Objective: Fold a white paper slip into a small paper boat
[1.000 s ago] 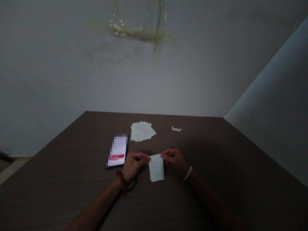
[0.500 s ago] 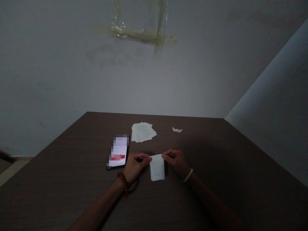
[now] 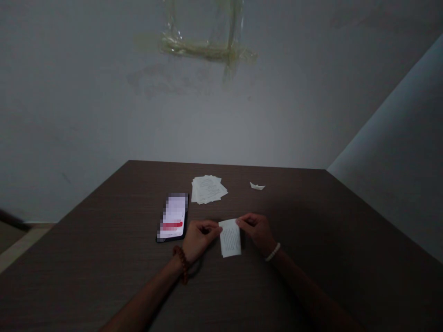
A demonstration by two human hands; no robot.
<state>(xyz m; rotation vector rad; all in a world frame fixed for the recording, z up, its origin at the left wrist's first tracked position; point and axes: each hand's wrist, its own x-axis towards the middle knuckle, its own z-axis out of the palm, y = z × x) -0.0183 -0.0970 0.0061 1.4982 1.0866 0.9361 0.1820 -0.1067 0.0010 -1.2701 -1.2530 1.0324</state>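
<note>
So, left to right. One phone, screen lit with a red strip near the bottom and a chunk of it pixelated, lies on the left of the table. Just right of it is the left hand, thumb and finger pinched on the far left corner of the slip. One brown bracelet on that wrist. Farther back there's one pile of printed papers, fanned out and overlapping, so I can't count the sheets.

The slip is near the middle, right between the hands, with print facing up. Just one of those, though a second edge peeks out at its near left, so I'd say it's folded double. The right hand has its far right corner nipped in the fingertips, and there's one pale bracelet on that wrist. Far right of the pile sits one little paper boat, well apart from everything.

My read: the step in hand is squaring up or creasing that far edge. Next move calls for both pinches staying firm and the layers staying even, since thin paper skews easily.
</note>
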